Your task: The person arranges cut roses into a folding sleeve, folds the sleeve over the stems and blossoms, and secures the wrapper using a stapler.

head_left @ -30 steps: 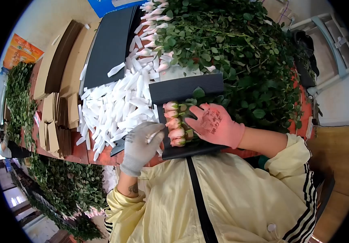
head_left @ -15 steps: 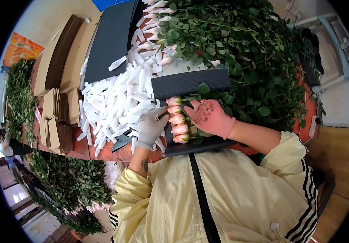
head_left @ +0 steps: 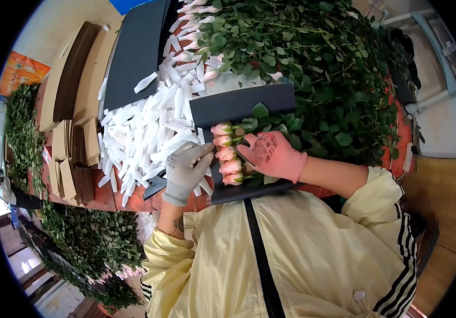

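A row of several pink roses (head_left: 227, 153) lies on a dark corrugated sheet (head_left: 220, 191), blooms to the left and leafy stems to the right. My right hand (head_left: 274, 156), in a pink glove, is beside the blooms with its fingers curled over the stems, which are partly hidden beneath it. Just left of the blooms is my left hand (head_left: 186, 170), in a grey glove. Its thumb and index finger stretch toward the roses, slightly apart from them, and nothing shows in it. Behind the row, a raised dark ribbed flap (head_left: 244, 103) stands.
White sleeves (head_left: 148, 127) lie piled to the left. Beyond them are dark sheets (head_left: 138, 53) and brown cardboard pieces (head_left: 71, 74). Leafy rose stems (head_left: 312, 58) cover the right of the red table (head_left: 106, 201); white-sleeved blooms (head_left: 188, 37) lie at the back.
My left hand has drawn back a little to the left and toward me, away from the blooms. My right hand stays by the stems. The whole view has shifted slightly.
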Tool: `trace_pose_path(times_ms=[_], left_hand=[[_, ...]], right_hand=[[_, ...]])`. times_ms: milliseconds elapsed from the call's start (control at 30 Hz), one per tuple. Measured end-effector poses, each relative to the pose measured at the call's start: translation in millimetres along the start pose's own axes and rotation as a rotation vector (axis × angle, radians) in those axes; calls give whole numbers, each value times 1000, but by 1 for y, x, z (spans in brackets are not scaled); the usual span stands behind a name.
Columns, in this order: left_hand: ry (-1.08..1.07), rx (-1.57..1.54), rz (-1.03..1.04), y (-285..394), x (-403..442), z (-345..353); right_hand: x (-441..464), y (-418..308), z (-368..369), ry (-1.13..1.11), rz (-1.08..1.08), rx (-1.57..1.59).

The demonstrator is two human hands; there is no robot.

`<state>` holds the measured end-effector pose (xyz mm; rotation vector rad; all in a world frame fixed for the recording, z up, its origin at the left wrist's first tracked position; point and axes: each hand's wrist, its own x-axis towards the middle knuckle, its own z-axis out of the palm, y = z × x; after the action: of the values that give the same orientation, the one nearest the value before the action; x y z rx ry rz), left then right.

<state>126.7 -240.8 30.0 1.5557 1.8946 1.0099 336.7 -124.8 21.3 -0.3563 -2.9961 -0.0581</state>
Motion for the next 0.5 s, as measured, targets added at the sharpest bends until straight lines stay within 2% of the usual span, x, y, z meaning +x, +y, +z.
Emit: trace_pose_path(times_ms=[67,100,167,233,267,367,400,433,467,500], left_hand=[[-47,35,116,0,5,2],[-42,38,114,4,6,2],[-116,49,244,14,10,3],[-145,44,260,12,10,10],[-179,82,286,14,12,12],[-267,128,322,12,14,14],[-322,135,328,9,14,15],[-332,134,329,5,12,17],[-308,114,327,-1,11,21],[-281,94,325,-2,12,22]], right_hand=[[4,1,-5,-57,-24,-18],[6,-1,-13,-78,-28,59],[5,-4,-22,-101,-31,136],[0,-7,-28,-96,-106,118],[4,-6,-31,-303,-131,214],[3,-7,-38,-389,-116,277],[2,-6,-34,-387,-113,279],[-2,-5,-26,-289,-148,240],[-4,-4,-19,-190,-183,197],[-2,-2,-14,-187,-179,196]])
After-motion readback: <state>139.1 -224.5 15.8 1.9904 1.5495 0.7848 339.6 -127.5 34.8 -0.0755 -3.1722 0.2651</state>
